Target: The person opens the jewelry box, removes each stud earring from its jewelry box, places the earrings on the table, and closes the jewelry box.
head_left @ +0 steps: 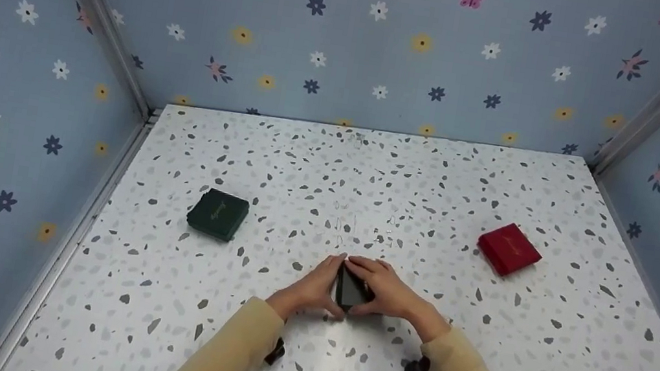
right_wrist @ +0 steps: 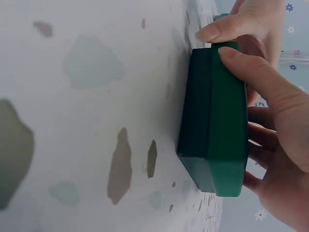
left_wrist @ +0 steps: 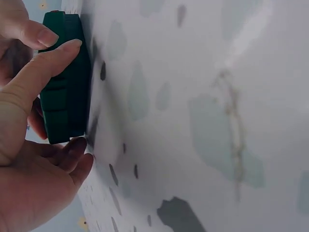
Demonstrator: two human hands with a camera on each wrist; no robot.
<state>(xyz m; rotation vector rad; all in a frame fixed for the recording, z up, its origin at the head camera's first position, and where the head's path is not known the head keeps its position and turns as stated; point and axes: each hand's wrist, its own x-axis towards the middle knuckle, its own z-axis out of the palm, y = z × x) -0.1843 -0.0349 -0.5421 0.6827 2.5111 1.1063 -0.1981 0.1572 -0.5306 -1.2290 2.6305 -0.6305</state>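
A small dark green box (head_left: 351,290) lies on the speckled table between both hands. My left hand (head_left: 315,285) holds its left side, thumb at the near corner and fingers toward the far end. From the other side my right hand (head_left: 394,293) grips it, its thumb along the near edge and the fingers spread over the far part. In the right wrist view the box (right_wrist: 227,121) shows a seam between a lighter green upper part and a darker lower part. Its low side also shows in the left wrist view, where the green box (left_wrist: 60,106) has both thumbs against it.
Another dark green box (head_left: 218,214) with gold lettering lies to the left. At the right lies a red box (head_left: 509,250). Faint thin marks (head_left: 389,224) show beyond the hands. Flowered blue panels (head_left: 352,38) stand behind and on both sides of the table.
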